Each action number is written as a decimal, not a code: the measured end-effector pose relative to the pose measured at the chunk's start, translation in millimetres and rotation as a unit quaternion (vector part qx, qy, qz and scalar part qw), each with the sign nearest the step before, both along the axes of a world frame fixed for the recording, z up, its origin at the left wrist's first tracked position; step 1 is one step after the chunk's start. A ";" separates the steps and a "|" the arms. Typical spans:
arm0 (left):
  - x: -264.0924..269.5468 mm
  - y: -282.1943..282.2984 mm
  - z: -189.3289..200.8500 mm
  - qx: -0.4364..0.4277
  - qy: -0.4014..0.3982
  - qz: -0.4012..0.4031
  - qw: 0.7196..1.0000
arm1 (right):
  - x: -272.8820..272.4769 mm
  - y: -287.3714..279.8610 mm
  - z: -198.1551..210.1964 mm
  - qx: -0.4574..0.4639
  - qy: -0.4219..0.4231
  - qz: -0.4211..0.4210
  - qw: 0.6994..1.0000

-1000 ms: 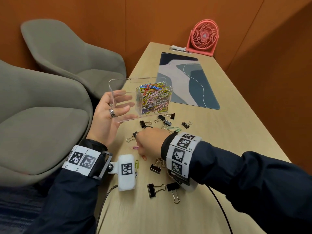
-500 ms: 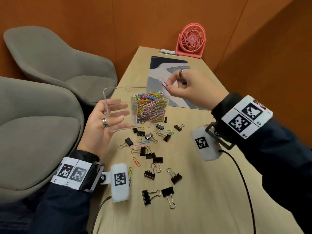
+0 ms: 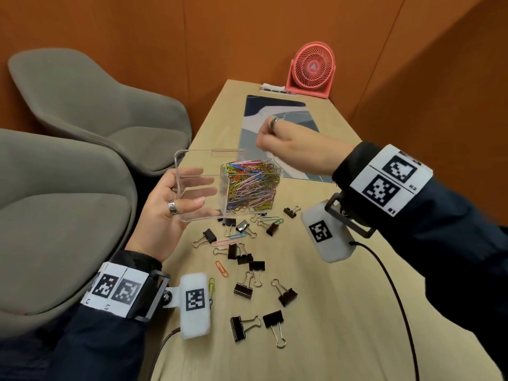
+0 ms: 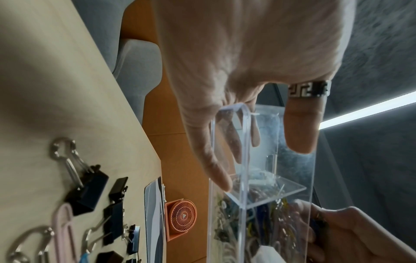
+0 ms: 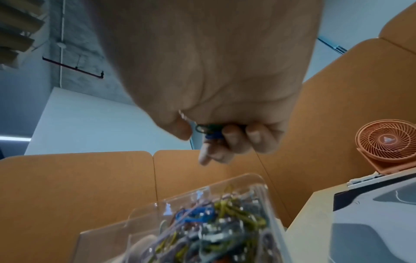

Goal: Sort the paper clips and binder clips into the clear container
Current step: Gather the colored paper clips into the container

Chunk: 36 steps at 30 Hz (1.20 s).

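My left hand (image 3: 176, 213) holds the clear container (image 3: 198, 160) tilted just above the table, with its fingers (image 4: 299, 128) behind the empty left compartment. The right compartment is packed with coloured paper clips (image 3: 251, 185). My right hand (image 3: 264, 145) hovers just above that compartment with its fingers curled. In the right wrist view it pinches a green and a blue paper clip (image 5: 206, 128) over the container (image 5: 202, 222). Several black binder clips (image 3: 242, 291) and loose paper clips (image 3: 222, 242) lie on the table below.
A patterned desk mat (image 3: 277, 114) and a coral fan (image 3: 312, 70) sit at the far end of the table. Two grey chairs (image 3: 82, 105) stand beyond the table's left edge. A black cable (image 3: 395, 298) runs from my right wrist across the table.
My right hand rose from the loose clips on the table to above the container's full compartment. The pink clip seen at its fingertips half a second ago no longer shows there. The left hand stayed put.
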State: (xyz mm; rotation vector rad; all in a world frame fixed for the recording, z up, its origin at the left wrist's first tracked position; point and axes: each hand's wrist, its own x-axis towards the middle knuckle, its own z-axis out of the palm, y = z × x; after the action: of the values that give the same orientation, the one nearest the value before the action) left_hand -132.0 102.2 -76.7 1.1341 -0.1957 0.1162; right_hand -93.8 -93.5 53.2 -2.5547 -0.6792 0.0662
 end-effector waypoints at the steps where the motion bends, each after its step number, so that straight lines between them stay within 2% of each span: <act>1: -0.1 -0.4 0.0 0.002 0.001 -0.002 1.000 | 0.4 0.4 2.5 0.013 0.020 -0.001 1.000; 4: -0.3 -1.2 -0.1 0.002 0.005 -0.004 1.000 | 1.7 3.8 7.2 0.016 0.041 0.013 0.999; 9: -0.6 -1.3 0.8 0.005 0.005 -0.006 1.000 | -0.3 16.8 3.6 -0.035 0.071 0.044 0.996; 22: 1.8 -1.0 -2.4 0.002 0.013 -0.002 1.000 | 6.1 27.9 -5.3 -0.115 0.022 0.088 0.989; 31: 2.4 -1.7 -3.2 0.009 0.013 -0.001 1.000 | 8.3 20.6 -7.6 -0.019 -0.020 0.083 0.996; 36: 2.5 -2.5 -2.8 0.012 0.015 0.001 1.000 | 8.5 18.1 -7.4 -0.011 -0.042 0.088 0.995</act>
State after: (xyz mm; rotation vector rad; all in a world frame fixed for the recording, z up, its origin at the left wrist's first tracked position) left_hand -129.5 99.8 -79.5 1.1586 -0.1691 0.0981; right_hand -85.3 -75.4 45.8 -2.5245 -0.9394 0.0240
